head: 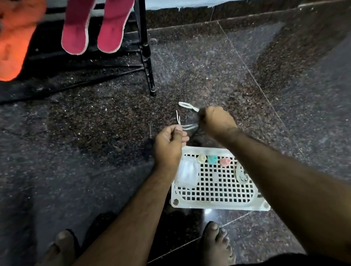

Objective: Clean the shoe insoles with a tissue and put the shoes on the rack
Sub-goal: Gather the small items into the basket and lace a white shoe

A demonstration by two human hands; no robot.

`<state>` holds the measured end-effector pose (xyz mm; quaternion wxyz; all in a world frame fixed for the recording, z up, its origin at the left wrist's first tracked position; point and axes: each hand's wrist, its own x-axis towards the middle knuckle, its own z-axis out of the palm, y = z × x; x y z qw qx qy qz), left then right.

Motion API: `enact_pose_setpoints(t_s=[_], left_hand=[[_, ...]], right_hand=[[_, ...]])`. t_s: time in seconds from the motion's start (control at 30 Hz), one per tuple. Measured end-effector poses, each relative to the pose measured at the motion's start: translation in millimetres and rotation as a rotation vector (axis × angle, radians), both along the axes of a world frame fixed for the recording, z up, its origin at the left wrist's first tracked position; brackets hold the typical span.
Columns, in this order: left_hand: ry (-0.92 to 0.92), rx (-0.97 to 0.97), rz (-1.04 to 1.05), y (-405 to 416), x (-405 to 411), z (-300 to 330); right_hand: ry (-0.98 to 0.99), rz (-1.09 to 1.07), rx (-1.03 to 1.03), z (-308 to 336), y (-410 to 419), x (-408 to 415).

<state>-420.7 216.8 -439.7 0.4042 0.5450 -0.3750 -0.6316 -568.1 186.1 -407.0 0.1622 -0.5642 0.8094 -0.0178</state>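
White laces [188, 117] are held taut between the left hand [170, 145], pinched at thumb and forefinger, and the right hand [217, 121], fingers curled round them. The shoe itself cannot be made out. Red slippers [95, 18] and orange slippers [11, 35] are already set on the black rack [145, 41]. A folded tissue [187, 174] lies on the white perforated tray [218, 189]. Lacing appears in hand; next, transfer to the rack is called for.

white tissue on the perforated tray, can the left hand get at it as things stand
Probably yes. The white tissue lies uncovered on the tray, just beside the left hand. That hand pinches a white lace, though, so it would need to let go first.
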Motion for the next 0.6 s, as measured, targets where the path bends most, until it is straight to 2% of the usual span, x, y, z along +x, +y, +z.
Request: enact_pose_setpoints(t_s=[0.13,0.23,0.43,0.6], left_hand=[[0.12,0.136,-0.054,6,-3,28],[0.246,0.135,-0.018,4,3,68],[0.365,0.042,0.111,-3,41,167],[0.201,-0.127,-0.056,19,76,232]], right_hand=[[-0.23,0.085,-0.108,40,0,22],[-0.421,0.131,-0.215,86,1,46],[-0.419,0.286,-0.374,186,11,85],[-0.42,0.324,-0.433,265,38,103]])
